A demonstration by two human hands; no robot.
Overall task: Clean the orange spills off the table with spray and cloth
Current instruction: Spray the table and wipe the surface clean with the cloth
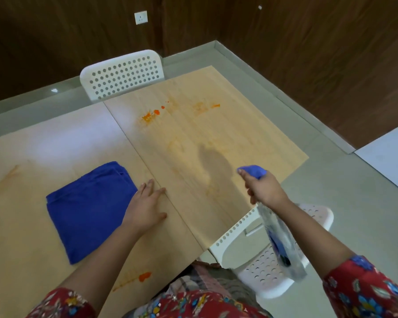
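Observation:
My right hand (265, 191) grips a clear spray bottle (283, 244) with a blue trigger head (253, 171), held over the table's right edge with the nozzle aimed across the wood. My left hand (145, 204) lies flat and open on the light wooden table (239, 134), its fingers touching the right edge of a folded blue cloth (87, 207). Bright orange spills (152, 114) sit near the far edge, another orange streak (213, 106) lies to their right, and an orange blob (144, 276) is at the near edge. Faint orange smears cover the middle.
A white perforated chair (122, 74) stands at the table's far side. A second white chair (269, 255) sits close under my right arm. Grey floor and dark wood walls surround the table. A pale orange smear (7, 177) marks the left tabletop.

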